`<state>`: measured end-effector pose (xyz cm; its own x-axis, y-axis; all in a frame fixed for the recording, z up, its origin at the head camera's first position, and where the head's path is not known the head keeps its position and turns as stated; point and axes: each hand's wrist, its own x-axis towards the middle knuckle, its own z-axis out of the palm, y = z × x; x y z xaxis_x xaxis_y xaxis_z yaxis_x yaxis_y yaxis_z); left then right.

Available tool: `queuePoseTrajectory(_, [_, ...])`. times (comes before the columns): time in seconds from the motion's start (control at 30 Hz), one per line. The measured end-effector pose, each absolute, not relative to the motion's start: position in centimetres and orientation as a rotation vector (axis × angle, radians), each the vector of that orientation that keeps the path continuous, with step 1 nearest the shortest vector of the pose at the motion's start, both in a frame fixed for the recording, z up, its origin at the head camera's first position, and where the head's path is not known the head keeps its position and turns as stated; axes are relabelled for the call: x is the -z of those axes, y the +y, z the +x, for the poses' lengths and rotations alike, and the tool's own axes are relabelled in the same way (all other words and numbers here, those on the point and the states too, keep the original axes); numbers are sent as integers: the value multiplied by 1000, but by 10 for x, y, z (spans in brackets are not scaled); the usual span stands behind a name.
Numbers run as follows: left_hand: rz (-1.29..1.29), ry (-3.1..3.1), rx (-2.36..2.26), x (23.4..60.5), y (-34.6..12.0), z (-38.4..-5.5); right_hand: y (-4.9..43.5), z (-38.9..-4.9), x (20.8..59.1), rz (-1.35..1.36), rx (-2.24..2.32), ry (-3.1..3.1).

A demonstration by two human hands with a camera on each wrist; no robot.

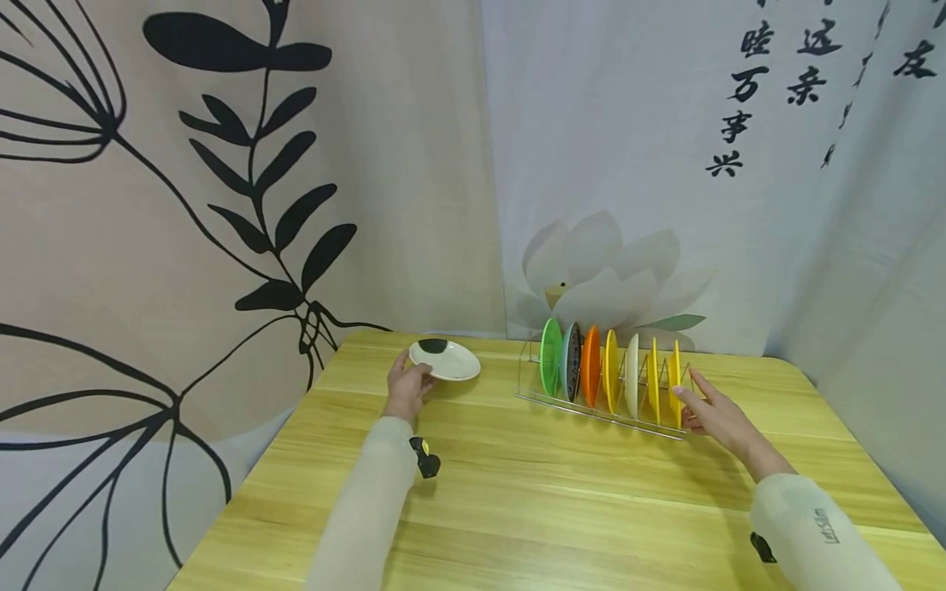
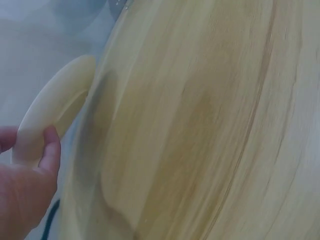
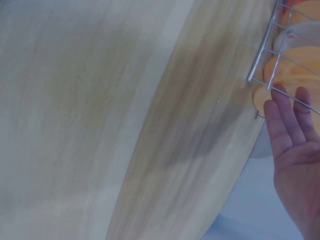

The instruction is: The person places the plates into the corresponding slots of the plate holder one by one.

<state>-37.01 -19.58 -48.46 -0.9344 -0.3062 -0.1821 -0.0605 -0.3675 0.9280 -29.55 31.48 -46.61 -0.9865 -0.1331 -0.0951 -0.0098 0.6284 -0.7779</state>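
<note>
A small white dish with a black patch (image 1: 456, 362) is in my left hand (image 1: 406, 387), near the table's back left. In the left wrist view the dish (image 2: 65, 95) stands tilted, its rim pinched between thumb and fingers. At the right end of a wire dish rack (image 1: 599, 416), my right hand (image 1: 717, 414) reaches to the outermost yellow plate (image 1: 676, 384). The right wrist view shows fairly straight fingers (image 3: 280, 125) right at the rack's end wires, overlapping the orange-looking plate. Other plates stand upright in the rack: green (image 1: 550, 358), dark-patterned, orange, cream and more yellow.
The rack stands near the back edge of a wooden table (image 1: 517, 492). Behind hangs a pale curtain (image 1: 414, 164) printed with plants and characters, close to the table's back edge. The table's left edge slants just beyond my left arm.
</note>
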Motion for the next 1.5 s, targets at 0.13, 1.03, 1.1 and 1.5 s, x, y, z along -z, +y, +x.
queuePoseTrajectory(0.13, [460, -1680, 2428, 478, -200, -371, 314, -295, 465, -120, 1294, 2702])
queuePoseTrajectory(1.03, [232, -1662, 2489, 425, -182, -375, 317, -298, 468, -125, 1284, 2708])
queuePoseTrajectory(1.1, [219, -1656, 2496, 421, -177, -376, 316, -297, 468, -125, 1286, 2705])
queuePoseTrajectory(1.5, [151, -1731, 2467, 407, -150, -382, 317, -296, 467, -126, 1299, 2706])
